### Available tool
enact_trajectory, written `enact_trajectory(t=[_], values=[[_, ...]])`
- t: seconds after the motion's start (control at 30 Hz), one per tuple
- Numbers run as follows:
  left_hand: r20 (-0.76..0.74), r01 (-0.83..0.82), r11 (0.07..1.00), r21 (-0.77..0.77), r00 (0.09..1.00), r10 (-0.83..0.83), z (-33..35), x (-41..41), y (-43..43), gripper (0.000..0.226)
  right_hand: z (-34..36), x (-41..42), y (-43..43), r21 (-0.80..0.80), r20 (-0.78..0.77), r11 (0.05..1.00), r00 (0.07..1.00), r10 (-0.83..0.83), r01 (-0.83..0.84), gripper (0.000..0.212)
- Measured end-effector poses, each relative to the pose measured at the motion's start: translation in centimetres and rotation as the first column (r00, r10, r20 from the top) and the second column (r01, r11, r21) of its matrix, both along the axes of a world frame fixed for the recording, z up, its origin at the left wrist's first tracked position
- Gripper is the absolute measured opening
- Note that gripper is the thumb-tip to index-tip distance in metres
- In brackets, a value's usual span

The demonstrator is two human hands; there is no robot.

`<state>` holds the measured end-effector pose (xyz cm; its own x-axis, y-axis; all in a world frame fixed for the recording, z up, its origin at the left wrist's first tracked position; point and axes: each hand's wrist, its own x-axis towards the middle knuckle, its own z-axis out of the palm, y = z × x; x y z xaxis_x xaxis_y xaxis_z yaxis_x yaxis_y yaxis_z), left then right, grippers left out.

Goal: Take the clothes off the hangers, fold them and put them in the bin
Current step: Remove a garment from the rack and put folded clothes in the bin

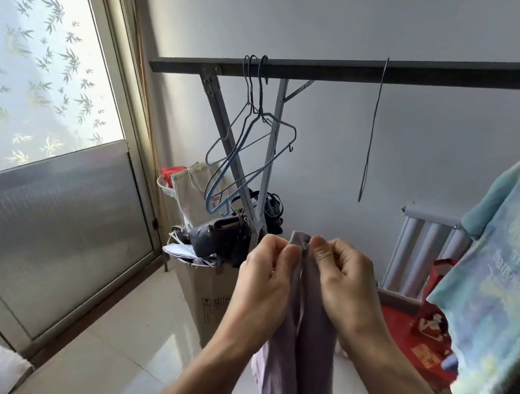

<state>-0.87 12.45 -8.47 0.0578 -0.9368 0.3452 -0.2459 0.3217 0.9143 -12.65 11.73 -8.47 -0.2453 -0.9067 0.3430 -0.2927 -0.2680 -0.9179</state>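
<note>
Behind your hands, bare hangers (251, 139) are dangling; your left hand (263, 279) and right hand (344, 284) are pinching the purple cloth's (309, 335) top edge together for folding.

A room in a home, its corner given over to drying laundry: a dark metal drying-rack rail (423, 73) carries empty thin wire hangers (253, 132), a white ribbed radiator (422, 244) stands far right, and a brown cardboard box (204, 299) heaped with handbags (216, 237) sits beside a left-hand glass door (43, 58) covered in bamboo-leaf film.
</note>
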Motion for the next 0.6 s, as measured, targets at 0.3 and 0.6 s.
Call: enact_trajectory(t=[0.3, 0.6], values=[[0.022, 0.062, 0.997, -0.046, 0.998, -0.061, 0.2, -0.7, 0.2, 0.034, 0.8, 0.0, 0.2, -0.004, -0.015, 0.999, 0.999, 0.038, -0.039, 0.039], [-0.214, 0.251, 0.966, 0.052, 0.948, -0.235, 0.8, -0.3, 0.9, 0.062, 1.2, -0.3, 1.3, -0.001, 0.049, 0.968, 0.967, 0.25, -0.25, 0.012]])
